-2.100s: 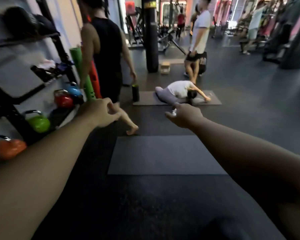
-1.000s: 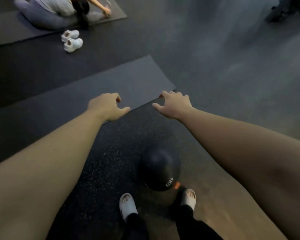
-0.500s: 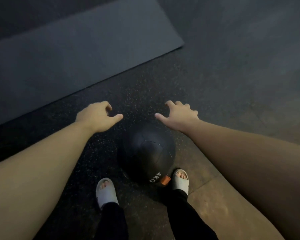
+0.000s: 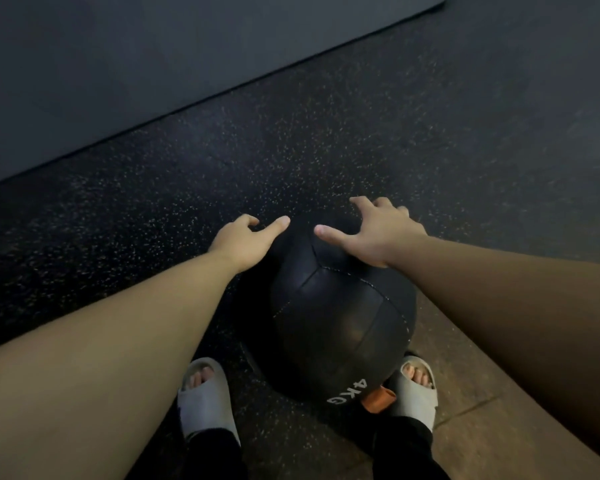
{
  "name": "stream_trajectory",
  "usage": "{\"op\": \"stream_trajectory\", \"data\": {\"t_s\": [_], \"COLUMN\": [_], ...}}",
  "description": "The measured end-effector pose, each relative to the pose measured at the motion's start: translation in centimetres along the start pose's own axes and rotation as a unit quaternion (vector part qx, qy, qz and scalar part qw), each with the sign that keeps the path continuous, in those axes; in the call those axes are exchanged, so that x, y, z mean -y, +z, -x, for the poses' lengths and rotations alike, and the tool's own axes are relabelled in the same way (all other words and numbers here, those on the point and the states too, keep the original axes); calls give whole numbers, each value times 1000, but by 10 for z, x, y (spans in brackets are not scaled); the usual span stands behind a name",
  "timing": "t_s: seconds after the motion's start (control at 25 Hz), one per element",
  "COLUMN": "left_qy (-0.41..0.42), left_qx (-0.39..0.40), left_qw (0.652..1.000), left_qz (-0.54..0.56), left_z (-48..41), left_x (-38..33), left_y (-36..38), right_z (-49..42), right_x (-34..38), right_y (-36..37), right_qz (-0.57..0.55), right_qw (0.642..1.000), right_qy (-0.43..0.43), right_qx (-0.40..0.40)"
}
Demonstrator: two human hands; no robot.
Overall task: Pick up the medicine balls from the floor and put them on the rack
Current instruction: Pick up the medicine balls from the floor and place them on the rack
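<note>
A black stitched medicine ball [image 4: 343, 320] marked "4KG" with an orange tab rests on the speckled rubber floor between my feet. My left hand [image 4: 246, 242] hovers at the ball's upper left edge, fingers spread, thumb pointing right. My right hand [image 4: 378, 230] lies over the ball's top right, fingers apart; whether the palm touches the ball I cannot tell. Neither hand grips it. The rack is out of view.
My feet in pale slides stand either side of the ball, left foot [image 4: 205, 396], right foot [image 4: 418, 389]. A dark grey exercise mat [image 4: 153, 57] lies beyond on the floor. Brownish flooring [image 4: 482, 427] begins at lower right.
My view has dropped from the gym room to the floor and closed in on the ball. Both hands have come down from in front of the ball onto its upper sides.
</note>
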State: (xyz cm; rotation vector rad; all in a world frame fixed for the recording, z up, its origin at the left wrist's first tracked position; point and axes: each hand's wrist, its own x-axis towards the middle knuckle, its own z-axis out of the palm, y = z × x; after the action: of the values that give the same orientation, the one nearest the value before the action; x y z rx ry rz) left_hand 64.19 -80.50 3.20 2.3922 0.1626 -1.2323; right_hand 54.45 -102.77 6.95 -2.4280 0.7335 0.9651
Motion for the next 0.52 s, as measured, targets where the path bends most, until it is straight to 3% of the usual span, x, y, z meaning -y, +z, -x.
{"op": "stream_trajectory", "data": {"t_s": [0.52], "left_qy": [-72], "left_qx": [40], "left_qw": [990], "left_qz": [114], "left_z": [-14], "left_x": [39], "left_y": [27], "right_z": [-4], "right_x": [-15], "right_y": [16], "right_qz": [-23], "right_qw": [999], "right_qy": [34], "right_qx": [19]}}
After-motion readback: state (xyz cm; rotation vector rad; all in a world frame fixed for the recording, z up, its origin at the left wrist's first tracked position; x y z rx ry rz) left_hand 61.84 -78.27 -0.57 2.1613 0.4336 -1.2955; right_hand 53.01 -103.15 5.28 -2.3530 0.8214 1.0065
